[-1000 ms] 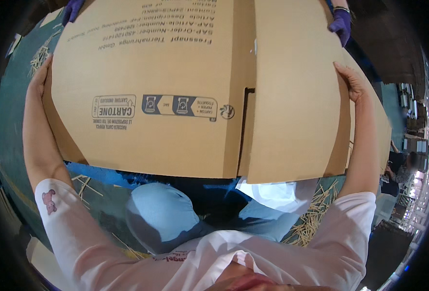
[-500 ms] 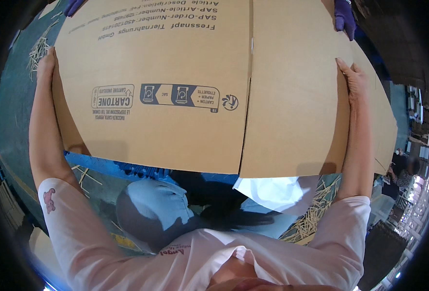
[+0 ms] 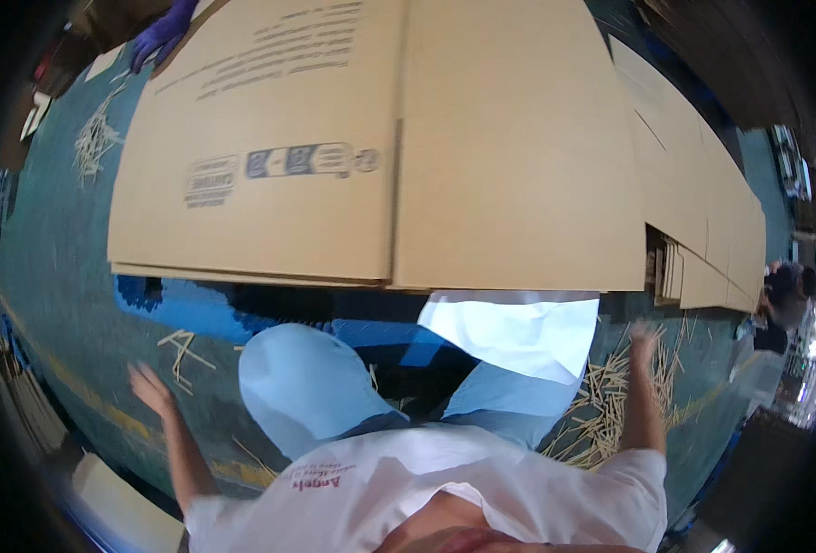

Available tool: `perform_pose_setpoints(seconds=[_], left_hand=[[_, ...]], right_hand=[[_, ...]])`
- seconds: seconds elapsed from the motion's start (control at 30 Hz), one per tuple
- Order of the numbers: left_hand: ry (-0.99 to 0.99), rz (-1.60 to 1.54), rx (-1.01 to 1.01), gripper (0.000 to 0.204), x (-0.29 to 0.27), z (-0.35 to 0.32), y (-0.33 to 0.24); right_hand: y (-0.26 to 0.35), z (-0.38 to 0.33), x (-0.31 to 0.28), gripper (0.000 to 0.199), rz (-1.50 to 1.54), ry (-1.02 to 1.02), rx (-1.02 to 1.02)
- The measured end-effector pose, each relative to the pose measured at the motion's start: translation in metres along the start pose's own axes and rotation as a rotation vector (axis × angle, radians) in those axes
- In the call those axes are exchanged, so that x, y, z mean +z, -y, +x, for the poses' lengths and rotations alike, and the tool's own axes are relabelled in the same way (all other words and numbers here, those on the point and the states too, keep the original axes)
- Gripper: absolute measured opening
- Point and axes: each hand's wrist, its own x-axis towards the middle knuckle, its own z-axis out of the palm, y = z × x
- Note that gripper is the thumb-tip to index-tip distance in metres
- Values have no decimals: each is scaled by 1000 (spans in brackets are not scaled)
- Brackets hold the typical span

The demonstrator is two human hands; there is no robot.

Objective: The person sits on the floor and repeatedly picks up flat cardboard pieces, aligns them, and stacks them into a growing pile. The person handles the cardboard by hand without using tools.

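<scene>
Looking down from the head view, the flat-folded brown carton lies at 12 o'clock, over a blue pallet, and I think it could slide crooked. That could come from the co-worker's purple-gloved hand, between 10 and 11 o'clock, tugging at its far corner, since neither bare hand steadies the near side. The white paper, at 4 o'clock, pokes out from under the near edge, so it might tear if the carton gets dragged. Loose cardboard strips cover the floor, also at 4 o'clock, and a foot could slip on them. The left hand, near 8 o'clock, is blurry, but its fingers look stretched out and hold nothing; from them, the carton's middle is toward 1 o'clock, well apart. The right hand, between 3 and 4 o'clock, is too blurry to tell if its fingers are apart or together. The carton's near corner is just above it, at 12 o'clock, and its middle is toward 10.
</scene>
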Motion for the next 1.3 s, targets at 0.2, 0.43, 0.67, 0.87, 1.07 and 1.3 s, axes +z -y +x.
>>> perform_pose_setpoints(seconds=[0.2,0.43,0.67,0.87,1.07,1.3], left_hand=[[1409,75,-438,56,-39,-277,-51],[1393,-106,-330,51,-5,-226,-149],[1379,-105,-219,47,33,-157,-198],[1345,-155,-141,43,32,-132,-212],[1323,-155,-119,40,-6,-153,-222],[1371,-97,-43,35,-7,-158,-274]], right_hand=[[185,-252,-106,38,1288,1149,936],[281,-266,-185,42,1552,1192,930],[264,-242,-215,47,1585,1092,988],[275,-254,-198,53,1541,1159,884],[195,-61,-125,60,1298,363,621],[49,278,-166,55,594,-247,633]])
